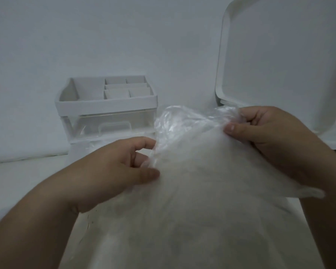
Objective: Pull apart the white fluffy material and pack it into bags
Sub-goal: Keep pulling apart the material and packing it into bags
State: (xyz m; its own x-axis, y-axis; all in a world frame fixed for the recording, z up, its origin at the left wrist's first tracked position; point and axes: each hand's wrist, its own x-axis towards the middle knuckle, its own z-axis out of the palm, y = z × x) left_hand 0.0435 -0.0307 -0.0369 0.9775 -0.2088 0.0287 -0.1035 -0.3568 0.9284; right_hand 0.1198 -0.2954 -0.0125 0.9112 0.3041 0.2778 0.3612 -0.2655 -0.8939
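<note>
Plastic bag (194,156) is pinched by left fingers (141,142) and right fingers (241,133).

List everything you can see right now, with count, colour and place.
plastic bag: one, clear, centre, held up
white fluffy material: one mass, white, inside the bag
organizer: one, white with clear drawer, at the back, left of centre
tray: one, white, on edge at right
table: one, white, beneath it all
left hand: one, pinches the bag's left edge
right hand: one, grips the bag's upper right edge
</note>
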